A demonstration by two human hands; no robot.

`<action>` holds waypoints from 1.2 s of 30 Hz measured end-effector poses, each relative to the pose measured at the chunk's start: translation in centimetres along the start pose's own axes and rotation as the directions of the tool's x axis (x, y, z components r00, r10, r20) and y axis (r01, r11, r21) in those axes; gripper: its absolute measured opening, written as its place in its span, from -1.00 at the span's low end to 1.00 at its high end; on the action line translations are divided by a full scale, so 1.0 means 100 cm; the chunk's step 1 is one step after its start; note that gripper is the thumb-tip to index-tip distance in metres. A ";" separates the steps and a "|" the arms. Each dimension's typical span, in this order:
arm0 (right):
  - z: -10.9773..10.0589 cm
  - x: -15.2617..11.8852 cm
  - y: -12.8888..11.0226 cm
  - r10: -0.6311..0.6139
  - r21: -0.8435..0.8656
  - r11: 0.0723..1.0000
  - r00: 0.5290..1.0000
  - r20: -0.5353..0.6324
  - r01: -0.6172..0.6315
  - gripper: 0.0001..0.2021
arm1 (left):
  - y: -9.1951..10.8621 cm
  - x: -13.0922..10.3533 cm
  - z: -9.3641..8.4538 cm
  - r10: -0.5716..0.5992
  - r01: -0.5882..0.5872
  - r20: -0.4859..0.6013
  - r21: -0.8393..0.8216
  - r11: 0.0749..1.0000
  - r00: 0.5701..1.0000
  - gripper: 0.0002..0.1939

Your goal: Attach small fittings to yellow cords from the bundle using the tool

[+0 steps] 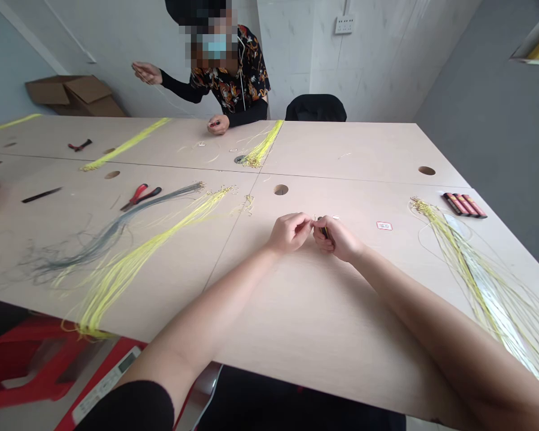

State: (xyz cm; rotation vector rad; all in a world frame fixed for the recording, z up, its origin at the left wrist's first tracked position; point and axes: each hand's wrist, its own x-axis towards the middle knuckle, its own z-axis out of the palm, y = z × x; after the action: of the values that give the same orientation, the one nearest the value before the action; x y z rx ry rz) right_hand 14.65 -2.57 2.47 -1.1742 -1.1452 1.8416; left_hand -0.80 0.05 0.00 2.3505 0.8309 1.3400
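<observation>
My left hand (pixel 291 232) and my right hand (pixel 339 239) meet fingertip to fingertip over the middle of the table. The fingers of my left hand are pinched together; whatever they grip is too small to make out. A small dark tool with yellow on it (pixel 324 230) is wrapped in my right hand, mostly hidden by the fingers. Left of my hands lies a bundle of yellow lines (pixel 157 244) with small gold-coloured hooks at its far end. To the right rests another bundle of yellowish lines (pixel 451 239), also tipped with hooks.
Near the left bundle are grey lines (pixel 117 227), red-handled pliers (pixel 140 195) and a dark blade-like strip (pixel 42 195). Several red-and-black tubes (pixel 464 205) lie at right, with a small label (pixel 384 225) nearer. Across the table, a masked person (pixel 233 78) handles thin line.
</observation>
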 end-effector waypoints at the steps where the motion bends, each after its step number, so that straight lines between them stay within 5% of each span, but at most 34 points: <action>1: 0.000 0.000 0.000 0.002 0.002 1.000 1.000 0.003 -0.002 -0.70 | 0.000 0.000 0.000 0.003 -0.003 0.000 0.003 1.000 1.000 -0.78; 14: -0.005 0.001 0.003 -0.003 -0.030 1.000 0.999 0.049 0.004 -0.60 | -0.001 0.001 0.000 -0.046 0.046 -0.006 -0.034 0.998 0.999 -0.74; 20: -0.011 -0.001 0.007 -0.129 -0.002 0.991 0.979 0.155 0.131 -0.57 | -0.003 0.001 0.000 -0.161 0.158 -0.022 -0.100 0.982 0.987 -0.70; 24: -0.016 0.004 0.013 -0.273 0.032 0.962 0.956 0.104 0.271 -0.62 | -0.001 0.002 0.000 -0.190 0.189 0.004 -0.122 0.974 0.982 -0.69; 29: -0.019 0.011 0.019 -0.435 -0.177 0.889 0.899 -0.047 0.422 -0.71 | -0.001 0.003 -0.001 -0.272 0.280 0.069 -0.177 0.943 0.960 -0.67; 36: -0.014 0.006 0.017 -0.663 -0.608 0.641 0.737 -0.132 0.468 -0.88 | -0.002 0.003 -0.001 -0.344 0.359 0.102 -0.234 0.903 0.933 -0.65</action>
State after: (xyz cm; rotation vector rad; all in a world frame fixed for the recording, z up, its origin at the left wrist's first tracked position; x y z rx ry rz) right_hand 15.62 -2.28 0.46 -1.1650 -1.6463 0.7842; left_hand -0.81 0.45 0.15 1.9246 0.9533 1.1432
